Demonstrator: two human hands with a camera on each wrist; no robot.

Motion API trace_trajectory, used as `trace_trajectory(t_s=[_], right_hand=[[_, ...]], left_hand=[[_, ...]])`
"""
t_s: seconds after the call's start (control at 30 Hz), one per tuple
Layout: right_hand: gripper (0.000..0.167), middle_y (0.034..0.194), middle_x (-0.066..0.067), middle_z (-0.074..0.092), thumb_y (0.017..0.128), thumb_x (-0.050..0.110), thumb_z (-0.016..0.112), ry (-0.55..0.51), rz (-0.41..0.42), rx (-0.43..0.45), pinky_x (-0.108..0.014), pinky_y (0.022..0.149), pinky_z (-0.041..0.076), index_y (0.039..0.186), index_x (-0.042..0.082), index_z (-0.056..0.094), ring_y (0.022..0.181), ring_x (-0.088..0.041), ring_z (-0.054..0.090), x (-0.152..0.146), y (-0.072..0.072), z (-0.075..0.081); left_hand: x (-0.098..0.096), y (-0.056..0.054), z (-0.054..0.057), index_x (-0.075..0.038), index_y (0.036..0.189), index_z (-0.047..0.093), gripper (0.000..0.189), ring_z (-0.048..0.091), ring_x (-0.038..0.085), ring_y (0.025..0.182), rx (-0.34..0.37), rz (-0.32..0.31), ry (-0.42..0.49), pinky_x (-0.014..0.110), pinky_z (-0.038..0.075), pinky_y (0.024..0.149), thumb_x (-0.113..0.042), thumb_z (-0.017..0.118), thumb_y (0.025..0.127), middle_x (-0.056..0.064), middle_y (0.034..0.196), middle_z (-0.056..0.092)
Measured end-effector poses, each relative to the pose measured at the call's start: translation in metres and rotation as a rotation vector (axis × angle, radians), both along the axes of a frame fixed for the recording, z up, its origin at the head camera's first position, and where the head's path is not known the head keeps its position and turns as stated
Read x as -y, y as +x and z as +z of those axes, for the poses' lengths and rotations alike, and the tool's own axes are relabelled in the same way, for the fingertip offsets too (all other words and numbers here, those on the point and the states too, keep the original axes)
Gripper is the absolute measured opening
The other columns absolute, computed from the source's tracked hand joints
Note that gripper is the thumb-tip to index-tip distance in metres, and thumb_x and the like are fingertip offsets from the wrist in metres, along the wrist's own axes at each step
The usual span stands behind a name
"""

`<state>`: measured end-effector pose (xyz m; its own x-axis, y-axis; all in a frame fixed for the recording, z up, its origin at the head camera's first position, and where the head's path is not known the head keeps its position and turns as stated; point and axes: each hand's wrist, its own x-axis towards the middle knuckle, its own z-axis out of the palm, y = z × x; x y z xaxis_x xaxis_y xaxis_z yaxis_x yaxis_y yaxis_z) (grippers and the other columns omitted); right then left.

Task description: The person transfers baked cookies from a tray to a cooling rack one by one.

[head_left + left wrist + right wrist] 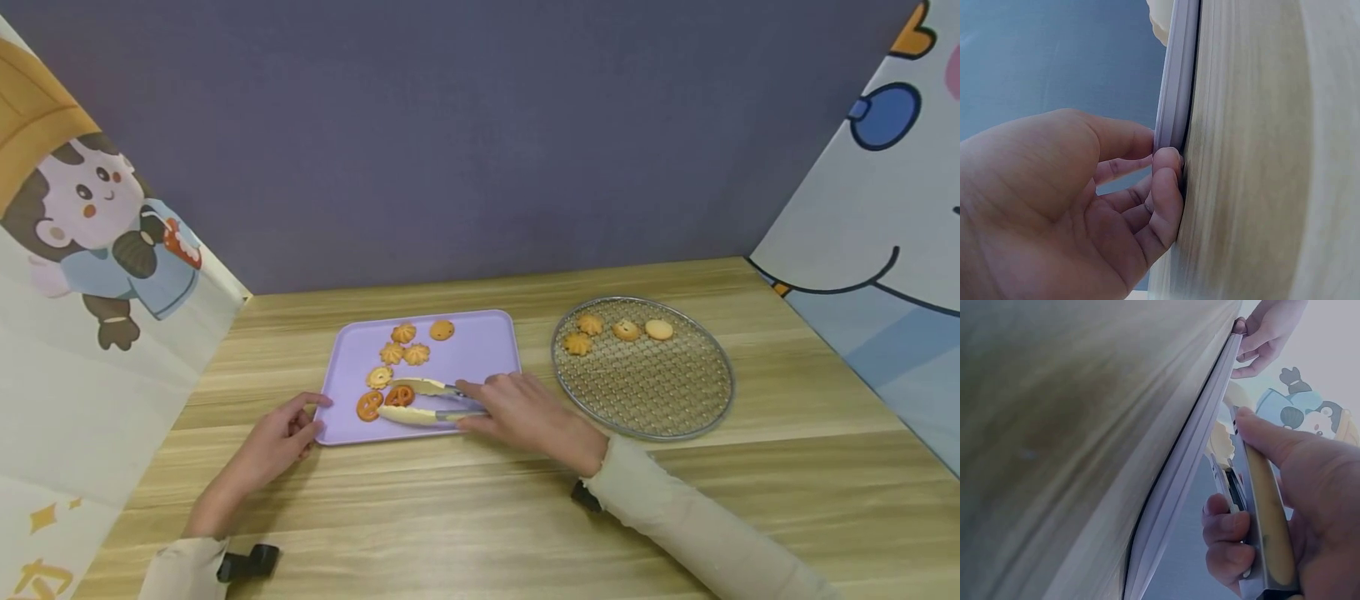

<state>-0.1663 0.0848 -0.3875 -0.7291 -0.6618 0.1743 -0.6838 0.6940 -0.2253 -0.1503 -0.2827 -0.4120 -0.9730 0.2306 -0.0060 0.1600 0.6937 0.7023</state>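
Note:
My right hand [525,410] grips a pair of tongs [423,415] with cream tips, over the front of the lilac tray [480,354]. The tong arms are spread, one tip on each side of a brown pretzel cookie [400,396]. Just left of it lies another pretzel cookie [369,407], and a pale ring-shaped cookie [379,377] is behind. At the tray's front left corner, my left hand [273,442] holds the rim with thumb and fingers. In the left wrist view, the curled fingers [1167,194] are right at the tray's edge, close to the table.
Several flower-shaped cookies [417,354] and a round dotted cookie [442,330] lie farther back on the tray. Right of it, a round wire rack [652,400] bears several cookies near its back edge. A dark wall [480,150] stands behind the wooden table [420,517].

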Motion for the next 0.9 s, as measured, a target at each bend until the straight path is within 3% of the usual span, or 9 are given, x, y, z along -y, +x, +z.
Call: trace_trajectory(t_s=[0.2,0.53,0.9], right_hand=[[0.058,0.083,-0.007,0.071,0.092,0.048,0.067,0.012,-0.002,-0.024,-0.026,0.050,0.046,0.135,0.011,0.061,0.055,-0.009,0.052,0.002,0.002,0.001],[0.060,0.074,-0.007,0.068,0.092,0.054,0.064,0.120,-0.039,-0.219,-0.028,0.043,0.042,0.133,0.010,0.062,0.052,-0.014,0.055,0.006,0.012,0.001],[0.055,0.072,-0.006,0.067,0.094,0.050,0.064,0.115,-0.031,-0.239,-0.027,0.043,0.042,0.131,0.010,0.062,0.052,-0.014,0.054,0.008,0.014,0.002]], left_hand=[[0.001,0.000,-0.001,-0.001,0.126,0.057,0.028,0.053,0.014,0.057,-0.012,0.003,-0.007,0.025,0.045,0.047,0.000,0.057,0.098,0.007,0.076,0.055],[0.000,0.000,0.000,-0.001,0.126,0.057,0.028,0.053,0.014,0.058,0.000,0.000,-0.004,0.025,0.045,0.048,0.000,0.056,0.098,0.008,0.076,0.056],[0.000,0.000,0.000,-0.002,0.128,0.056,0.029,0.053,0.013,0.059,0.006,0.007,-0.012,0.024,0.045,0.048,-0.001,0.056,0.099,0.007,0.077,0.055]])
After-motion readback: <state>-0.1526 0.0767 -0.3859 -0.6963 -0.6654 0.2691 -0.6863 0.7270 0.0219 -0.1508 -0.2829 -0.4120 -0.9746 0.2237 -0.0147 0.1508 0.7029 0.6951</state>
